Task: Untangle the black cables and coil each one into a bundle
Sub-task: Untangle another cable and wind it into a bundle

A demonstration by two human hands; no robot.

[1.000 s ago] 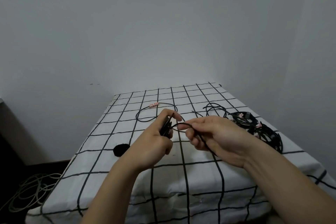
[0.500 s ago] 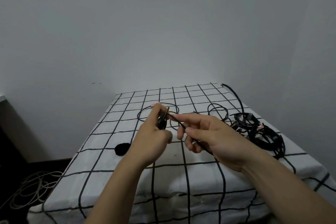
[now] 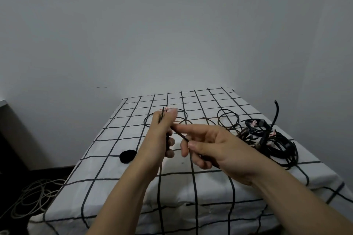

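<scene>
Currently my left hand [image 3: 162,133] has its fingers curled round a small black coil [image 3: 167,142], held upright above the middle of the table [image 3: 114,177], with a short end poking up past the thumb. My right hand [image 3: 221,150] pinches the same black cable [image 3: 180,135] between the thumb and curled fingers, with the index finger stretched out toward the left hand. The strand runs tight between the two.

I judge I'm mid-wrap on one cable with most of the job left. The tangled pile [image 3: 277,143] sits along the right edge, and loose loops [image 3: 228,114] lie beside it toward the far edge.

My main worry is the trailing length. I can't see where it goes below my right palm. If it is threaded through the pile, each wrap would drag the heap and tighten its knots instead of freeing them. A stiff end [image 3: 276,112] stands up off the pile, which may mean something there is under tension. The pile is also close enough to the right edge that a hard tug could pull part of it over.

The coil looks thin and springy, so if my left thumb eases, the turns could spring open. Twisting the strand inside the right pinch could also put kinks in it. Another loop [image 3: 146,120] lies on the cloth just behind my left hand and could snag.
</scene>
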